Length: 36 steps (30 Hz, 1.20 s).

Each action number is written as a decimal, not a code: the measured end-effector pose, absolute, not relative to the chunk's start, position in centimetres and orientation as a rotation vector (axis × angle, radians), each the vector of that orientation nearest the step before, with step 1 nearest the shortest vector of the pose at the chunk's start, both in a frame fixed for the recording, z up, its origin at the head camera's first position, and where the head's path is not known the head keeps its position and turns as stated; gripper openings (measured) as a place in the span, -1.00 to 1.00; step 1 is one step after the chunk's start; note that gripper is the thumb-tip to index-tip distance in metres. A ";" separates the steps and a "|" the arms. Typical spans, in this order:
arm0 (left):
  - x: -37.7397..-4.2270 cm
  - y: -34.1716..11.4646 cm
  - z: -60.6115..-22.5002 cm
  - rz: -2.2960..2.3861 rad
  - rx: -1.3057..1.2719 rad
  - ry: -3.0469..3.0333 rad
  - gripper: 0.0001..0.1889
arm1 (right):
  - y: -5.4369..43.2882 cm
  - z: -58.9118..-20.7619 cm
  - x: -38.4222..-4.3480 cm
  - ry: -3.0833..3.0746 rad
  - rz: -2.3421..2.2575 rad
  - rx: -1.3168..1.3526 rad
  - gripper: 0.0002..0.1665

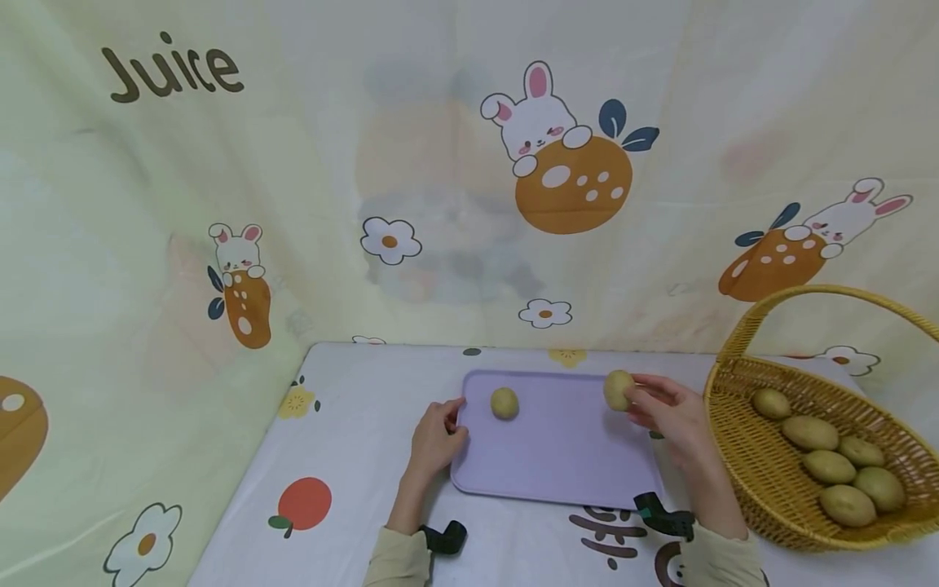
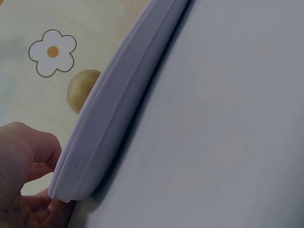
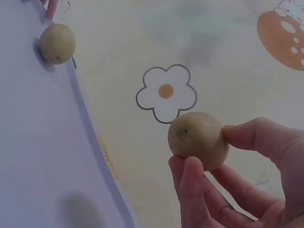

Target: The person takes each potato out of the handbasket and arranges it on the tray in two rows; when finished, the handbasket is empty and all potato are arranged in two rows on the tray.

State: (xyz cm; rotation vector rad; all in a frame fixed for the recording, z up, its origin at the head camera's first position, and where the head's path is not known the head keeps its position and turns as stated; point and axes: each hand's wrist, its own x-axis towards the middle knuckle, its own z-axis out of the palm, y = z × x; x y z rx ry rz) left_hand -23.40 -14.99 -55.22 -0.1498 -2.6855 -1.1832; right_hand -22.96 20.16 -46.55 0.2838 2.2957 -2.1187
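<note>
A light purple tray lies on the table, and one potato rests on it towards its left end. My left hand grips the tray's left edge; in the left wrist view the rim sits between the thumb and the curled fingers. Above the tray's right part, my right hand pinches another potato between thumb and fingertips. The held potato is round and tan, with a small dark spot. Its shadow falls on the tray below, so it is off the surface.
To the right stands a yellow wicker basket with a tall arched handle and several potatoes inside. Behind the table hangs a cloth printed with rabbits and flowers. The tablecloth is white with fruit prints.
</note>
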 end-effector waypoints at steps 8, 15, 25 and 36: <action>-23.4 -14.8 -55.0 -1.183 -0.146 -2.687 -0.48 | 19.7 -47.6 -23.5 2.173 -2.209 0.230 -0.40; -23.6 -14.8 -54.9 -1.174 -0.159 -2.689 -0.48 | 18.1 -48.6 -24.0 2.112 -2.215 0.218 -0.46; -23.4 -14.9 -55.3 -1.150 -0.157 -2.679 -0.49 | 15.3 -49.9 -25.3 2.134 -2.105 0.230 -0.42; -23.4 -14.9 -55.3 -1.161 -0.157 -2.691 -0.48 | 12.9 -50.4 -26.4 2.121 -2.064 0.268 -0.43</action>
